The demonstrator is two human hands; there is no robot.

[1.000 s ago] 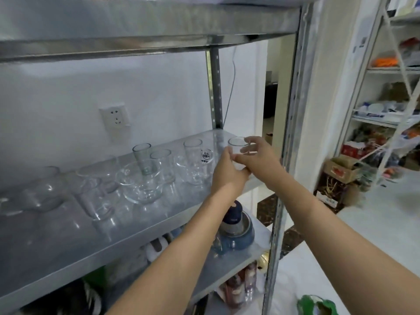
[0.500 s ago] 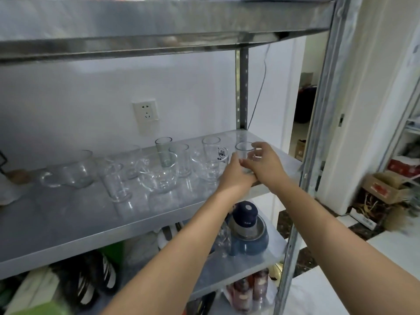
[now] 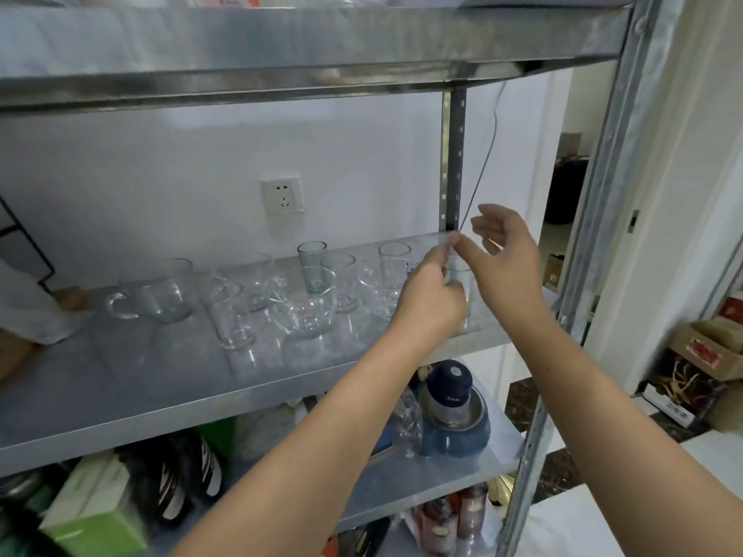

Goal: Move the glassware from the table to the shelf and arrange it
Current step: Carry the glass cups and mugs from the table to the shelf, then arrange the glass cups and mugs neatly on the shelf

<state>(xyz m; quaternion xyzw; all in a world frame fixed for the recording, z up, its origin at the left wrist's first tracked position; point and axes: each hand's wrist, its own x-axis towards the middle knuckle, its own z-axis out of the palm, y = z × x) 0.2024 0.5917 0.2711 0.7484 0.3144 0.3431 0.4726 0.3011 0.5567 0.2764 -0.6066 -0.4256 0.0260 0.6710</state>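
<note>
Centre right of the frame: you hold a small clear tumbler (image 3: 461, 289) upright, its long axis vertical, at the right front corner of the steel shelf (image 3: 120, 379). Its base appears to meet the shelf board, though your wrist hides part of the foot, so full contact cannot be confirmed.

Your left hand (image 3: 428, 301) is curled round the tumbler's left side and grips it. Your right hand (image 3: 507, 261) is just beside the tumbler on the right, fingers spread and relaxed, holding nothing; only the thumb tip is close to the rim. The left hand is therefore the nearer one and the only one in control, with the tumbler just to its right.

To the left along the shelf stand the pieces already placed: a printed glass (image 3: 396, 267), a green-tinted glass (image 3: 311, 262), a glass bowl (image 3: 302, 305) and a glass mug (image 3: 161, 296). The printed glass is near the tumbler, behind your left hand, so any sideways adjustment probably has little room on that side. A wall socket (image 3: 282, 195) is above the row.

Compared with half a second ago, both hands no longer cup the tumbler: the right hand has lifted off and opened, while the left keeps its grip. The placing looks almost done; release is likely what remains.
</note>
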